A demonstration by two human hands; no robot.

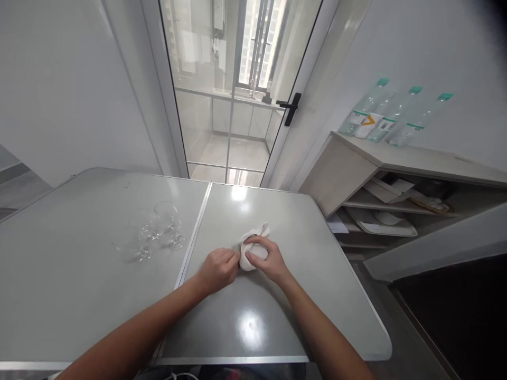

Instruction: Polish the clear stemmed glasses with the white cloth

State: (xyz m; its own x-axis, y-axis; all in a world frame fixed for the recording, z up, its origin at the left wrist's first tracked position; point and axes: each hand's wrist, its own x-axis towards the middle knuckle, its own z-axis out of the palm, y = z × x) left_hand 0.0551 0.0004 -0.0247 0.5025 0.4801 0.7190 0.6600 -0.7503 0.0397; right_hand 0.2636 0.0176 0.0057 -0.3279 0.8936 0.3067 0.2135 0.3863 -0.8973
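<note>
My right hand (269, 259) is closed around a bunched white cloth (249, 263), thumb and fingers pressed into it. One twisted end of the cloth sticks up beyond the fingers. Close against its left side is my left hand (220, 270), fingers curled in a pinch. What that pinch holds is hidden; it may be touching the cloth's edge. Both hands are just above the grey tabletop (317, 253), right of its metal seam. On the left half of the table lies a cluster of clear, shiny transparent pieces (160, 232), whose kind I cannot make out.
A glass door (206, 121) with a black handle (292, 108) stands beyond the table. To the right, several clear bottles (390, 121) with green caps stand on a shelf unit (356, 158). Its shelves hold a tray (380, 221) and boxes.
</note>
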